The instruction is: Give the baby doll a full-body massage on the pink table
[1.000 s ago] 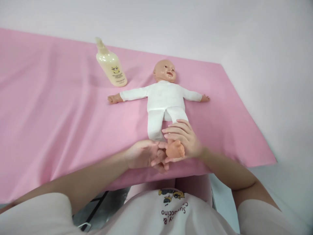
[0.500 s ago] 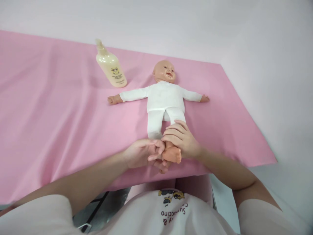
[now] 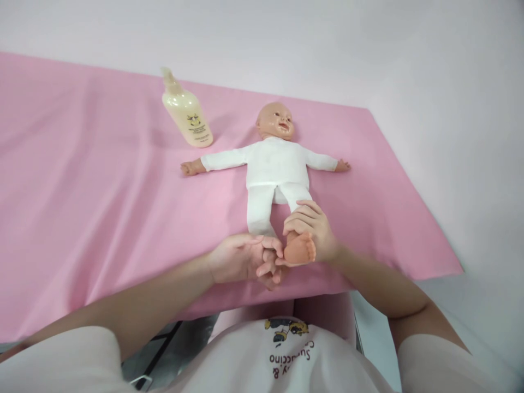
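Note:
A baby doll (image 3: 275, 164) in white clothes lies on its back on a pink sheet (image 3: 102, 196), arms spread, head toward the wall. My right hand (image 3: 313, 229) is wrapped around the ankle of the doll's raised foot (image 3: 300, 248), whose bare sole faces me. My left hand (image 3: 241, 259) lies beside that foot, fingers curled against its inner side and heel. The doll's other foot is hidden behind my left hand.
A cream pump bottle (image 3: 186, 112) of lotion stands on the sheet to the left of the doll's head. The sheet's near edge hangs over the table just below my hands. A pale wall runs behind and to the right.
My right hand has slid from over the top of the foot toward its ankle, tilting the sole up toward me. My left hand's fingers shifted slightly along the foot.

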A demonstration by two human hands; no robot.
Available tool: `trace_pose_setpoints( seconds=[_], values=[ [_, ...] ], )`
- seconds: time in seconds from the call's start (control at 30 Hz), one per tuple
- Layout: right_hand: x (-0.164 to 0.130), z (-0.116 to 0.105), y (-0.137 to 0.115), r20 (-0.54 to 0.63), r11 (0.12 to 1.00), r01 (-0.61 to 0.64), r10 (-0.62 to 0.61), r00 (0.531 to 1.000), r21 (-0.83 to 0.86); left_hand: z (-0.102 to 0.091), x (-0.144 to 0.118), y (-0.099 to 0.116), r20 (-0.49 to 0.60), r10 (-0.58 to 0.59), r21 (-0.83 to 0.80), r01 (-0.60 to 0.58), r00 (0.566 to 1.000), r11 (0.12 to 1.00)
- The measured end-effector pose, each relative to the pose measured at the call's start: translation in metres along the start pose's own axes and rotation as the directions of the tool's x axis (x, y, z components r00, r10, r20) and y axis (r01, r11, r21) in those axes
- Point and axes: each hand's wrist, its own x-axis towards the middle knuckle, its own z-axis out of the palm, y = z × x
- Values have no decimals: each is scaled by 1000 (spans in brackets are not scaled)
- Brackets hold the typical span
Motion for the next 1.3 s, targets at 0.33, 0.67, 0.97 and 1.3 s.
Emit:
trace_pose_setpoints(
  seconds=[0.33, 0.67, 0.97, 1.3],
  values=[
    [-8, 0, 0, 137, 1000, -8, 8, 990, 0, -6, 0, 1, 22, -42, 17, 42, 999, 999],
    [5, -5, -14, -102, 978, 38, -17, 995, 204, -7, -2, 2, 30, -113, 84, 110, 993, 990],
    [4, -6, -13, -110, 968, 132, -111, 988, 213, -7, -2, 4, 29, -136, 97, 133, 990, 986],
    [5, -9, -13, -75, 959, 208, -197, 978, 194, -4, 0, 4, 22, -122, 135, 118, 992, 984]
  ],
)
